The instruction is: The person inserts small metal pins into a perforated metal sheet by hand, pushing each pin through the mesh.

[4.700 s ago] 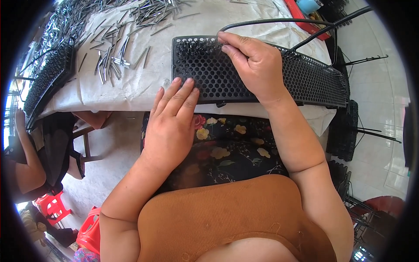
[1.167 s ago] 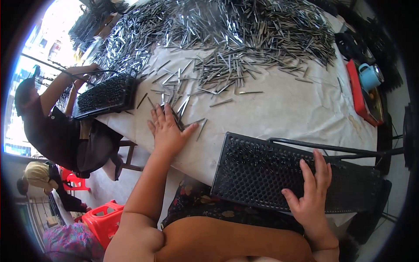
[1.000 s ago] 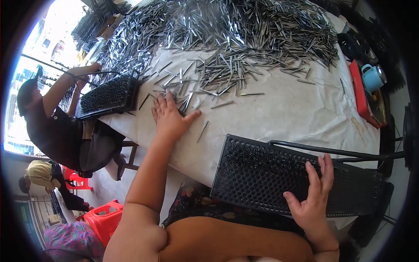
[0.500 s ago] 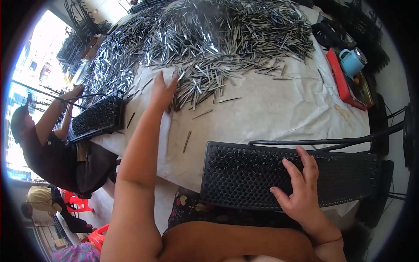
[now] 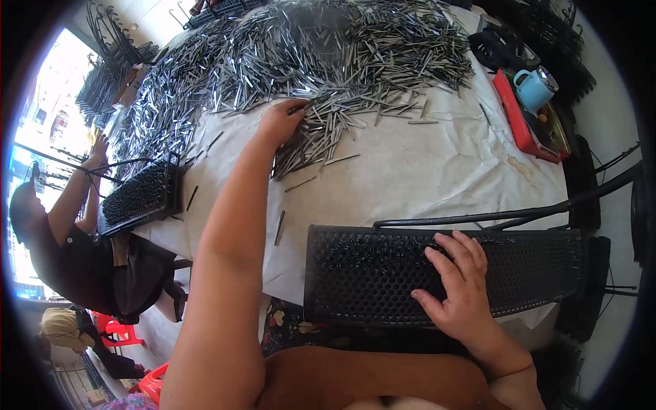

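My left hand (image 5: pixel 280 123) reaches out to the near edge of a large heap of thin metal strips (image 5: pixel 328 58). Its fingers are curled in among the strips, and what they hold is hidden. Close to my body lies a long black rack (image 5: pixel 362 287) with a honeycomb of holes. Short dark pieces stand up in the holes along its far left part. My right hand (image 5: pixel 461 287) rests on the middle of this rack, fingers lying over the holes and thumb held apart. A black bar (image 5: pixel 471 217) runs along the rack's far edge.
At left a person (image 5: pixel 65 246) sits by a similar filled rack (image 5: pixel 140 195). A red tray (image 5: pixel 509 113) with a light blue mug (image 5: pixel 536 90) stands at the right edge of the cloth-covered table (image 5: pixel 410 171). Black racks (image 5: pixel 102 92) are stacked at the far left.
My left hand has moved slightly right and farther into the strips, and its spread fingers have curled. My right hand stays on the rack. The person's raised arm at left has shifted.
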Demonstrator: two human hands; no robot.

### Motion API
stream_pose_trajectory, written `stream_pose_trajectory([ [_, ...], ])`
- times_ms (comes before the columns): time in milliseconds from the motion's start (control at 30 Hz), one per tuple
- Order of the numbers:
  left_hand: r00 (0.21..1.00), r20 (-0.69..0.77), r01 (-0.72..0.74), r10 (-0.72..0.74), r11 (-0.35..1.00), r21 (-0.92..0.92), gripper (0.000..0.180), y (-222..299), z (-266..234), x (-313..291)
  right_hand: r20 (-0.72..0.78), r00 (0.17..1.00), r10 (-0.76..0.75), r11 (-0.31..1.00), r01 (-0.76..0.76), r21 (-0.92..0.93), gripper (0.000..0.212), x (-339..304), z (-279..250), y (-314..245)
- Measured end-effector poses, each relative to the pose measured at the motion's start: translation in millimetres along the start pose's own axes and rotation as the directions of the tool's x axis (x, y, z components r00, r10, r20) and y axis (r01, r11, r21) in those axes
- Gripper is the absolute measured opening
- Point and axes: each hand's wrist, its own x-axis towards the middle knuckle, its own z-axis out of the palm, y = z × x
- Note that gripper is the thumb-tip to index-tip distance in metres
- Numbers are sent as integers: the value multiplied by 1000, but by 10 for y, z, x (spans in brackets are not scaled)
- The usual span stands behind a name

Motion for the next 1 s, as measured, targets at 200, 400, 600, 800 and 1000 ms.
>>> stream_pose_trajectory([
  [200,984,133,90,-115,979,181,87,763,35,-150,-22,1000,21,1000,-20,18,66,-21,8,24],
  [400,924,281,48,-261,805,591,145,1254,170,-342,-129,988,80,980,-54,194,67,-36,91,67],
  [600,917,279,57,-285,785,616,133,981,-22,-162,-123,990,68,982,-44,183,60,-20,43,58],
  [800,902,301,70,-309,794,604,79,1031,-131,-21,-72,997,11,996,-5,92,54,-14,18,59],
  [1000,939,58,241,-339,768,593,36,870,114,-46,-80,997,2,996,4,86,50,-28,26,44],
])
